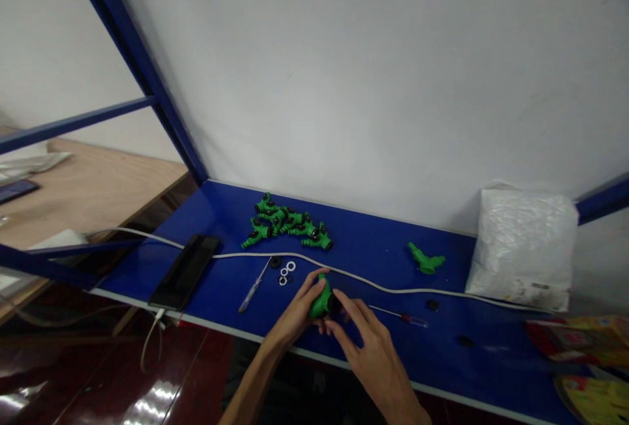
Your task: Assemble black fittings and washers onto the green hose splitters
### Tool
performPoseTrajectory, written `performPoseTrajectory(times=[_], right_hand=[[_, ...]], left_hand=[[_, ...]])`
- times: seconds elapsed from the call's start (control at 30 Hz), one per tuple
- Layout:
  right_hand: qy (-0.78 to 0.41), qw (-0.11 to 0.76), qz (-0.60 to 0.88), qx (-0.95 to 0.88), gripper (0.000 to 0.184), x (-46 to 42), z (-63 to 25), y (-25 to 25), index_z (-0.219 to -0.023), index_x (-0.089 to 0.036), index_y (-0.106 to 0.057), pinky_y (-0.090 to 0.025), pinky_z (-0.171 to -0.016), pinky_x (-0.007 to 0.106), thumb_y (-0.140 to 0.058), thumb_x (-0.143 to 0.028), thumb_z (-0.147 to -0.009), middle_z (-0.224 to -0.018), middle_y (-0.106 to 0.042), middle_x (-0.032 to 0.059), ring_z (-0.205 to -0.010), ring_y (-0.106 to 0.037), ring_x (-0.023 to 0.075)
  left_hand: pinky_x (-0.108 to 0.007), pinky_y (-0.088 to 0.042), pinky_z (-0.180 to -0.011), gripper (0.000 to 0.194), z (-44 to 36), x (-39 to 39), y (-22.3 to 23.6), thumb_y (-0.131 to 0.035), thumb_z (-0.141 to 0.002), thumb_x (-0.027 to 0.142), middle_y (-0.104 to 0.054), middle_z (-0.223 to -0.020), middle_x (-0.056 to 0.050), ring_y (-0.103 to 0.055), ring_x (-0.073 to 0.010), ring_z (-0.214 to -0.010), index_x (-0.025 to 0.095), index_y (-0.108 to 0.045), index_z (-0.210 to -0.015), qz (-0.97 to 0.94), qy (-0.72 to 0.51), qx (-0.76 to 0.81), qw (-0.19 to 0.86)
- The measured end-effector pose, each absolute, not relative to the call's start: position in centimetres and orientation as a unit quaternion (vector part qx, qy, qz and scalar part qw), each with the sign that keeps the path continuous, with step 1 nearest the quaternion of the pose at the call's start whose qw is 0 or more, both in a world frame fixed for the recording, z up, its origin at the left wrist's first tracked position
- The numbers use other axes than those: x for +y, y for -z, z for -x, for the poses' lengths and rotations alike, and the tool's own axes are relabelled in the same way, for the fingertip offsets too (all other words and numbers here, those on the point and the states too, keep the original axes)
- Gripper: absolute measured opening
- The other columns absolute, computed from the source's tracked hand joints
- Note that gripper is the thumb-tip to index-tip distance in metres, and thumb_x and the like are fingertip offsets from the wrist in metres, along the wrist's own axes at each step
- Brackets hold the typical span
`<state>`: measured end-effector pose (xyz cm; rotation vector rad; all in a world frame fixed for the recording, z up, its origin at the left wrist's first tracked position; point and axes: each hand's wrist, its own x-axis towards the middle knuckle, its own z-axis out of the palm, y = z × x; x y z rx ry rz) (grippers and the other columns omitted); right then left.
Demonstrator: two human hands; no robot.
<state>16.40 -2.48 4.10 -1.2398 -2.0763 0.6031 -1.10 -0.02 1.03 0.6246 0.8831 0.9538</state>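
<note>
My left hand [301, 307] is closed around a green Y-shaped hose connector [320, 302] near the front edge of the blue table. At the connector's dark open end, the thumb and index finger of my right hand [366, 340] curl around the black collar [335, 303]. Left of my hands lie several small white and black rings [287, 271] and a clear-handled screwdriver [253, 291]. A second screwdriver [410, 319], with a red and clear handle, points toward my right hand. Further right rests another green connector [426, 260] without visible black parts.
A pile of green connectors with black parts [289, 221] sits at the back left. A white cable [363, 280] crosses the blue table [373, 248]. A dark phone [185, 271] lies left, a silvery package [523, 248] stands right, and small black pieces [465, 341] lie nearby.
</note>
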Motion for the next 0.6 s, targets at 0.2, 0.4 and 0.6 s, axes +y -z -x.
performPoseTrajectory(times=[0.2, 0.4, 0.6], right_hand=[[-0.191, 0.33, 0.472, -0.795, 0.039, -2.6, -16.9, -4.9, -0.137, -0.033, -0.062, -0.062, -0.089, 0.037, -0.061, -0.036, -0.098, -0.12, -0.068, 0.0091, -0.103, -0.071, 0.0257], [-0.114, 0.313, 0.479, -0.812, 0.035, -2.5, -16.8, -3.9, -0.129, -0.028, -0.066, -0.064, -0.086, 0.035, -0.064, -0.033, -0.095, -0.114, -0.072, 0.0095, -0.1, -0.074, 0.0265], [-0.094, 0.293, 0.425, -0.852, 0.048, -1.7, -16.3, -3.7, -0.14, -0.031, -0.056, -0.063, -0.079, 0.026, -0.062, -0.022, -0.093, -0.113, -0.073, 0.0061, -0.091, -0.075, 0.0204]], left_hand=[[-0.018, -0.04, -0.04, 0.066, 0.6, -0.1, -1.2, -0.058, -0.091, 0.062, -0.063, -0.072, 0.003, -0.063, -0.0132, -0.047, 0.027, -0.044, -0.144, -0.277, -0.419, 0.403, 0.765], [-0.017, -0.03, -0.034, 0.08, 0.6, 0.2, -0.5, -0.063, -0.085, 0.066, -0.056, -0.06, 0.007, -0.054, -0.0112, -0.037, 0.026, -0.037, -0.15, -0.257, -0.411, 0.418, 0.768], [-0.017, -0.027, -0.035, 0.087, 0.5, 0.6, 0.6, -0.066, -0.079, 0.072, -0.063, -0.065, 0.002, -0.048, -0.0095, -0.036, 0.025, -0.04, -0.148, -0.25, -0.407, 0.42, 0.771]])
